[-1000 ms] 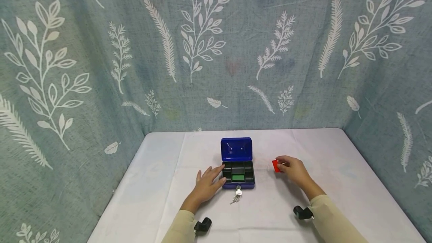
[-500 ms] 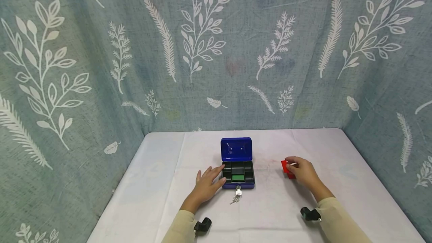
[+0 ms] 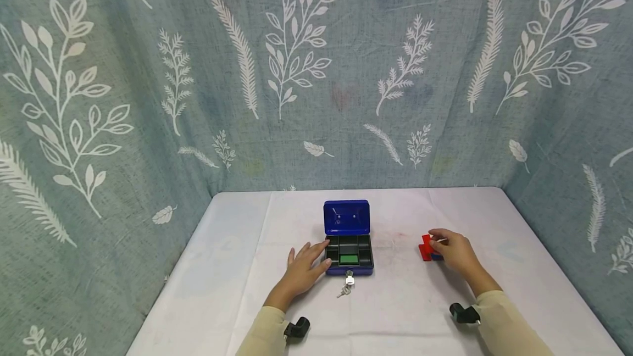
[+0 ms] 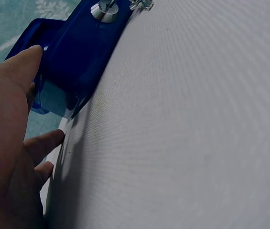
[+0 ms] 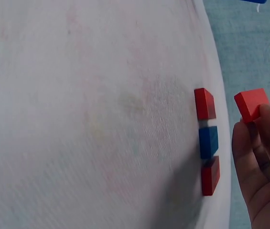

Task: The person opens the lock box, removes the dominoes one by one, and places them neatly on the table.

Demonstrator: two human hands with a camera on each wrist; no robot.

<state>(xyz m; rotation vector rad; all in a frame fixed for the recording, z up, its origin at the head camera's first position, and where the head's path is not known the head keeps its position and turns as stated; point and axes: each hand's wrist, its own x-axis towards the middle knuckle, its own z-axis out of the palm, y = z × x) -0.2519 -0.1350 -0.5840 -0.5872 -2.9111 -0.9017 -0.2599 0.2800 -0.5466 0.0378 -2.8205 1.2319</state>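
Note:
A blue cash box [image 3: 362,271] stands on the table with its lid up, and its black tray has several compartments. One green block [image 3: 348,259] lies in the front middle compartment. At the box's left side rests my left hand [image 3: 301,273], thumb and a fingertip on its edge, fingers spread. My right hand [image 3: 456,252] pinches a red block [image 5: 253,102] between thumb and fingers, raised over the table. Below it, a red block [image 5: 205,104], a blue block [image 5: 208,142] and another red block [image 5: 210,175] lie in a row.
Keys [image 3: 346,290] hang from the lock at the box's front. A white cloth covers the table [image 3: 390,312]. Leaf-patterned curtain [image 3: 341,70] closes off the back and both sides.
My right hand has moved to the right with the red block, away from the box and over the row of blocks. The left hand stays at the box.

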